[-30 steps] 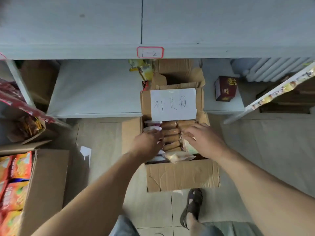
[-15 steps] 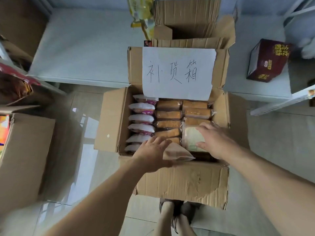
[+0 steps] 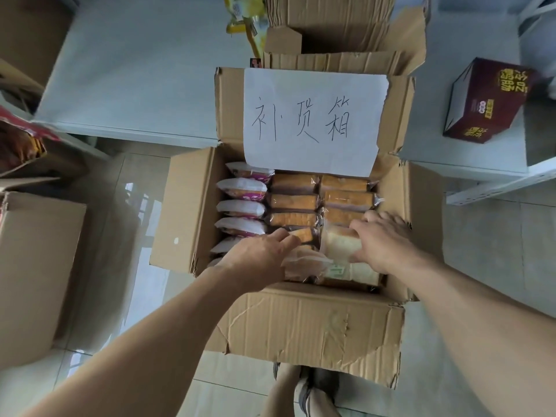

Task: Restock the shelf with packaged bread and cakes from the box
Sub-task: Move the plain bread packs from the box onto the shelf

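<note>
An open cardboard box [image 3: 301, 326] stands on the floor, a white handwritten sheet [image 3: 313, 121] taped to its back flap. Inside are a left column of white-and-pink packets [image 3: 242, 207], two columns of brown cake packs [image 3: 293, 201], and pale bread packs near the front. My right hand [image 3: 380, 242] grips a pale bread pack [image 3: 338, 243] at the front right. My left hand [image 3: 258, 260] reaches into the middle column, its fingers curled on a clear-wrapped pack [image 3: 304, 263]. The pale grey bottom shelf [image 3: 144, 76] lies behind the box.
A second open carton [image 3: 340, 31] and a yellow packet [image 3: 240, 13] sit on the shelf behind the box. A dark red box [image 3: 487, 100] rests on the right shelf. A closed carton [image 3: 33, 266] stands at the left. My feet [image 3: 304, 389] are just below the box.
The view has closed in on the box. My right hand has closed more round the pale bread pack, and my left hand has pushed further in over the clear-wrapped pack.
</note>
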